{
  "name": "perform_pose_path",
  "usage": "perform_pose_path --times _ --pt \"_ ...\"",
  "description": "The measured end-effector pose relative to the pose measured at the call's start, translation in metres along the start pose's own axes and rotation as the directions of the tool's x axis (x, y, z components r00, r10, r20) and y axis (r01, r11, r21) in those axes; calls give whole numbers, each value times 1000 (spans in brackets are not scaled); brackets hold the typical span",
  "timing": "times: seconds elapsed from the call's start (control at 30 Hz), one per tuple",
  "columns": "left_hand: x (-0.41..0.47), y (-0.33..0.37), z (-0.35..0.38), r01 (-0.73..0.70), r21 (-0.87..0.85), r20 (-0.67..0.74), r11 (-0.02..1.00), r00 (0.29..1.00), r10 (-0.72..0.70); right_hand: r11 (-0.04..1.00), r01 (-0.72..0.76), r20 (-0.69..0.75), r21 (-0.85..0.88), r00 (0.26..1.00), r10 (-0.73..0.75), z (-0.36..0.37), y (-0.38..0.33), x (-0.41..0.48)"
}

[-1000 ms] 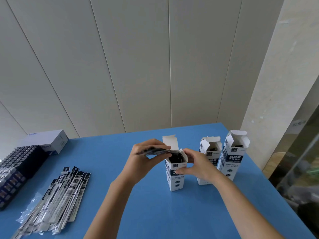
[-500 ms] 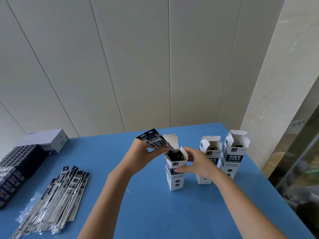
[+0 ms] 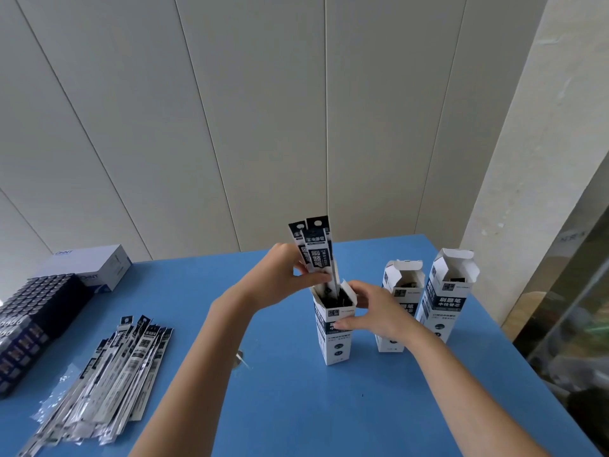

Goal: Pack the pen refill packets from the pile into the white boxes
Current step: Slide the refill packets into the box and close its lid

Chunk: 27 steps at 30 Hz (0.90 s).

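Note:
My left hand [image 3: 280, 280] grips a small bunch of pen refill packets [image 3: 313, 249], black and white, held upright with their lower ends inside the open top of a white box [image 3: 334, 324]. That box stands in the middle of the blue table, and my right hand [image 3: 375, 313] holds its right side just below the flaps. Two more open white boxes [image 3: 400, 291] [image 3: 449, 291] stand to the right. The pile of refill packets [image 3: 108, 380] lies flat at the front left.
A dark tray of small black items [image 3: 36, 311] and a white carton [image 3: 92, 265] sit at the far left. The blue table [image 3: 296, 407] ends close to the right of the boxes, beside a wall and a glass panel. A scrap of clear plastic [image 3: 240, 357] lies near my left forearm.
My left hand has swung the packets from lying level above the box to upright, and their lower ends have gone into the box. My right hand has stayed on the box.

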<state>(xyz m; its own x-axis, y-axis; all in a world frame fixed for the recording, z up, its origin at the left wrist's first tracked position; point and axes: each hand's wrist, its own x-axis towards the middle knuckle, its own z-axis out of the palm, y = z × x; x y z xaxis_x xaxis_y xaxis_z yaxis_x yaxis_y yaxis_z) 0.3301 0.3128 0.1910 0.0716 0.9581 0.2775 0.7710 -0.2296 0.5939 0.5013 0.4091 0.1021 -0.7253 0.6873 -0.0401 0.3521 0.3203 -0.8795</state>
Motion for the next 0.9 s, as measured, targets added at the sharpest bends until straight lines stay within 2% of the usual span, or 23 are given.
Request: perform_pose_path --times 0.37,0.57,0.67,0.8,0.9 --pt "16 -10 16 101 122 157 987 980 -120 999 -24 9 -32 1000 25 0 -3 2" --pt "12 -9 14 118 -52 55 992 992 -115 999 -38 7 -36 999 39 0 -3 3" --pt "11 -11 21 106 -1 66 994 992 -105 999 -37 5 -29 999 37 0 -3 4" --pt "10 -24 28 153 147 73 977 983 -165 1000 -18 -16 -13 1000 18 3 -1 6" --pt "9 -20 24 139 81 49 987 988 -143 1000 -29 -23 -2 999 29 3 0 8"
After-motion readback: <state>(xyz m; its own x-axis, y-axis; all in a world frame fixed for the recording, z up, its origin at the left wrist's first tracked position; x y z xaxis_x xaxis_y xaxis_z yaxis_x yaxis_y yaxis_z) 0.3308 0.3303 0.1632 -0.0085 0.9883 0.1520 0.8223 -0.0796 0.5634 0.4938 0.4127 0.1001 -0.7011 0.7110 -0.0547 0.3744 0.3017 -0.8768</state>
